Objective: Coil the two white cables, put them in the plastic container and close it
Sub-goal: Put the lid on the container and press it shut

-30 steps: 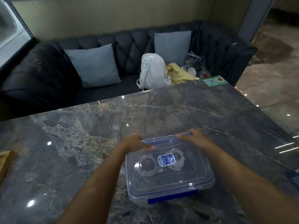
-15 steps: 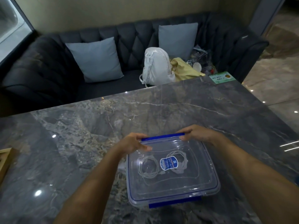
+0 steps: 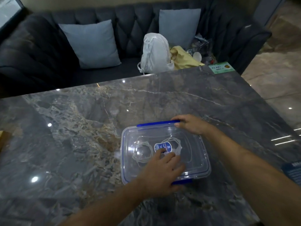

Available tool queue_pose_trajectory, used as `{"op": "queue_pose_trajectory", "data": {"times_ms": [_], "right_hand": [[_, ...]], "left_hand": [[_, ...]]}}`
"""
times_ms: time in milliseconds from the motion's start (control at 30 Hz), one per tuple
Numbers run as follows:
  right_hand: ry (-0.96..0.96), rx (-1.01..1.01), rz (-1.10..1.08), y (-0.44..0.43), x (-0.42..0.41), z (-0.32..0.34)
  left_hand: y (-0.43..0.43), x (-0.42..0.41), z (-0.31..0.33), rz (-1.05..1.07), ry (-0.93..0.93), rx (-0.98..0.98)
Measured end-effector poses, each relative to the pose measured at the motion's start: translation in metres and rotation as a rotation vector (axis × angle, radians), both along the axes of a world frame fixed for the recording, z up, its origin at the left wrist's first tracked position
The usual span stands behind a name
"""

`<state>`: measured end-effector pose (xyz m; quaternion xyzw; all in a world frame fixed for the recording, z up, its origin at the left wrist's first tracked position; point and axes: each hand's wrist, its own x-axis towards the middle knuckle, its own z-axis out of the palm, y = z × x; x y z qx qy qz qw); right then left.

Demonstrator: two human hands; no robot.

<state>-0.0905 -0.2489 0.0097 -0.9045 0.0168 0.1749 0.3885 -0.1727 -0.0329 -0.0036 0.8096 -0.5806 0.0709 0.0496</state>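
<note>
Pressing flat on the lid (image 3: 192, 160), the left hand's (image 3: 160, 170) fingers (image 3: 170, 156) lie straight and slightly apart, with the forefinger tip on the blue label (image 3: 164, 146). The right hand (image 3: 193, 125) sits at the lid's 1 o'clock corner, thumb and forefinger pinched on the right end of the far latch (image 3: 156, 123), which runs along the 12 o'clock edge. The near latch (image 3: 183, 181) shows at 6 o'clock, partly under the left hand.

The lid covers the clear box (image 3: 125, 160). Through it the 2 white cables show coiled inside: 1 cable (image 3: 143, 152) toward 9 o'clock, the other (image 3: 178, 145) near the middle, partly behind the label.

The box stands on the marble counter (image 3: 81, 128), toward its 5 o'clock side. Beyond the counter at 12 o'clock, a dark sofa (image 3: 40, 54) carries 2 grey cushions (image 3: 92, 44), a white backpack (image 3: 155, 53) and a yellow cloth (image 3: 184, 59).
</note>
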Motion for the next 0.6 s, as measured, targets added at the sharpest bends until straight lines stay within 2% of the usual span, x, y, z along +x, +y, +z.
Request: {"op": "queue_pose_trajectory", "data": {"times_ms": [233, 400, 600], "right_hand": [[-0.011, -0.191, 0.110, 0.000, -0.001, -0.011], [-0.036, -0.173, 0.105, 0.002, -0.005, -0.009], [-0.043, -0.146, 0.077, 0.004, -0.007, -0.007]], "left_hand": [[-0.001, -0.022, -0.017, 0.134, -0.132, 0.257], [0.001, -0.028, -0.015, 0.129, -0.187, 0.238], [0.012, -0.014, -0.005, -0.014, -0.052, 0.087]]}}
